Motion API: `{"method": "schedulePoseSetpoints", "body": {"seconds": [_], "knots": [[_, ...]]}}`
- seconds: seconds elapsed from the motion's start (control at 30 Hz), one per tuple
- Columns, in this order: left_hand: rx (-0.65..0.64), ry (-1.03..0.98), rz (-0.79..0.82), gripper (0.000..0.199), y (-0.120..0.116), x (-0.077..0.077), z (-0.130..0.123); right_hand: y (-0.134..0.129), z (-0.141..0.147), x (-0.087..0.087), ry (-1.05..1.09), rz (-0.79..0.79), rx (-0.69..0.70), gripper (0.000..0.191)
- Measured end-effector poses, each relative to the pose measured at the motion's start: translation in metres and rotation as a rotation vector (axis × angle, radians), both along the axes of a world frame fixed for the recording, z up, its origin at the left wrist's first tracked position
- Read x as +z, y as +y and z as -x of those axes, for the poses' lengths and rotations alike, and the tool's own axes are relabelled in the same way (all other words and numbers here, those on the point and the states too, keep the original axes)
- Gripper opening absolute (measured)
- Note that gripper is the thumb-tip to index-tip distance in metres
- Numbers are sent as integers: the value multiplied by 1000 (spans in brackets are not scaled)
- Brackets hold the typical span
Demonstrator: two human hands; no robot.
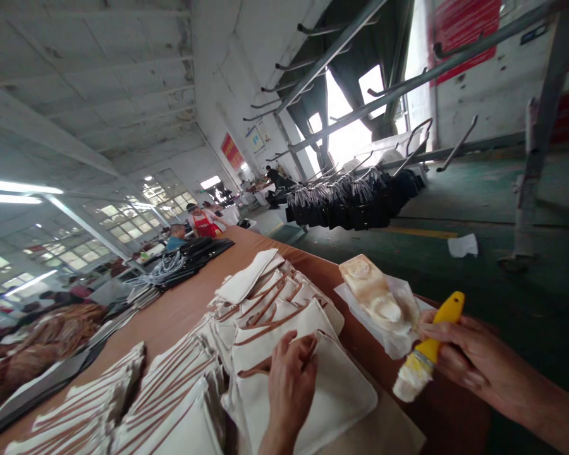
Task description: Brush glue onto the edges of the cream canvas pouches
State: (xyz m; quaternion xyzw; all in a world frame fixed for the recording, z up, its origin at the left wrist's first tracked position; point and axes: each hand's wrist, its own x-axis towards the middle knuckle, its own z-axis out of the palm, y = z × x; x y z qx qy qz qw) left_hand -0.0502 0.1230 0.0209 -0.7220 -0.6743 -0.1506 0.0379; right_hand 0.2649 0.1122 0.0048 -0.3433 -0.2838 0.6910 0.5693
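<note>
In my right hand is a paintbrush with a yellow handle, its bristles pointing down and thick with a whitish paste. My left hand is closed at the brown-lined edge of a cream panel, with the fingertips partly hidden. That panel lies at the near end of a stack of overlapping cream panels with brown edges. Just beyond the brush, a paste-smeared tray with two round hollows or containers rests on plastic sheeting by the table edge.
More cream panels stand in rows on the brown tabletop. Dark pieces with pale cords lie farther left. Beyond the right edge stands a metal rack hung with black bags. A person in a red apron is far off.
</note>
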Motion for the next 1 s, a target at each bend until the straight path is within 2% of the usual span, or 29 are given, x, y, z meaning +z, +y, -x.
{"method": "schedulePoseSetpoints", "body": {"seconds": [0.07,0.13,0.23,0.37,0.5,0.63,0.83,1.0], "knots": [[12,65,170,5,22,2,-2,0,-1,-5,20,-8,-20,28],[31,115,246,8,44,-1,-5,0,-2,-9,36,-5,-23,27],[47,170,275,23,66,-11,-15,-1,-4,-9,60,-5,-17,25],[54,211,270,33,78,-16,-31,0,-6,-5,90,7,-17,22],[80,192,313,19,83,-14,-37,4,-3,-9,115,-15,-13,19],[53,113,388,31,80,-18,-34,11,4,-16,117,-50,-12,20],[16,19,430,24,65,-29,-37,26,17,-12,48,-109,-49,20],[-56,-86,493,21,56,-30,-44,30,21,-11,-31,-111,-85,26]]}}
